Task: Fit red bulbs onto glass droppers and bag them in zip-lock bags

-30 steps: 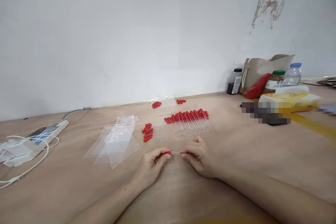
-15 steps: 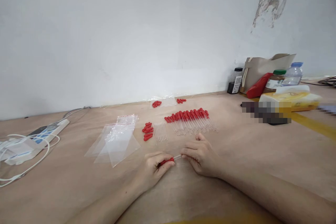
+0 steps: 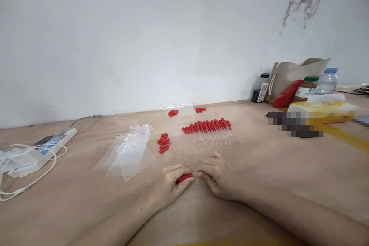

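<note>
Between finger and thumb, my left hand (image 3: 172,185) pinches a red rubber bulb (image 3: 184,177). My right hand (image 3: 216,175) is closed on a thin glass tube (image 3: 195,174), whose end meets the bulb's mouth; the rest of the tube is hidden by the fingers. Beyond the hands lies a row of glass droppers with red bulbs (image 3: 209,130). To its left are several bare glass tubes (image 3: 178,144) side by side, and next to them a small pile of loose red bulbs (image 3: 163,142).
Clear zip bags (image 3: 129,155) lie overlapping on the left, with a power strip (image 3: 43,155) and white cables farther out. More red bulbs (image 3: 173,113) rest by the wall. At right are a dark bottle (image 3: 261,89), a beige bag (image 3: 294,75), a jar, a water bottle and a tissue pack (image 3: 323,110).
My hands have come closer together, and less of the glass tube shows between them. The whole view has shifted slightly.
</note>
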Demonstrator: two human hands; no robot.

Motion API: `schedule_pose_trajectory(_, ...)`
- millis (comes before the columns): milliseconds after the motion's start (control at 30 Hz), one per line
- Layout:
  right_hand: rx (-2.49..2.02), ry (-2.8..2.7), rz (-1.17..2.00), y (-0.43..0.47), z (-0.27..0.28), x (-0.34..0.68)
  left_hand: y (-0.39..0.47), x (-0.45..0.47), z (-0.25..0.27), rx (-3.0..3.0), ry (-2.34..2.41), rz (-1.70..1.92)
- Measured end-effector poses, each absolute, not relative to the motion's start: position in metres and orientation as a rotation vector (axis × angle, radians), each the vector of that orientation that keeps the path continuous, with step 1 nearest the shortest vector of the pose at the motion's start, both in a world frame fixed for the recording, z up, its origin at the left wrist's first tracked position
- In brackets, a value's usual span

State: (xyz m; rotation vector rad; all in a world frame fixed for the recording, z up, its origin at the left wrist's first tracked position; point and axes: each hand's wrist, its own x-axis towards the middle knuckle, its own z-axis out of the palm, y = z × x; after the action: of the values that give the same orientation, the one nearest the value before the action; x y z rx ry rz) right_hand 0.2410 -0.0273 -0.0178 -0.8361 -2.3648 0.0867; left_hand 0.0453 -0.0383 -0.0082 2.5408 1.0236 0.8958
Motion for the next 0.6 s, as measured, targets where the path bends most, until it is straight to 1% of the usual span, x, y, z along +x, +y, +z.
schedule_pose_trajectory(133, -0.871, -2.350, 0.105, -0.026, -0.013, 0.241, -0.031, 0.043, -0.005, 2.549, 1.027, 0.939)
schedule_pose_trajectory(300, -0.932, -2.441, -0.143, -0.030, -0.003, 0.244, -0.024, 0.036, 0.000, 2.595, 0.956, 0.976)
schedule_pose_trajectory(400, -1.007, -2.431, -0.167, -0.029, 0.000, 0.248, -0.025, 0.031, -0.001, 2.565, 1.058, 1.075)
schedule_pose_trajectory(467, -1.142, -2.333, -0.051, -0.024, 0.002, 0.253, -0.025, 0.028, -0.002, 2.506, 1.209, 1.115)
schedule_pose_trajectory(533, -1.303, -2.187, 0.159, -0.013, 0.004, 0.258, -0.026, 0.027, -0.003, 2.502, 1.240, 0.978)
schedule_pose_trajectory(600, -1.447, -2.037, 0.338, 0.002, 0.006, 0.261, -0.027, 0.027, -0.003, 2.529, 1.147, 0.790)
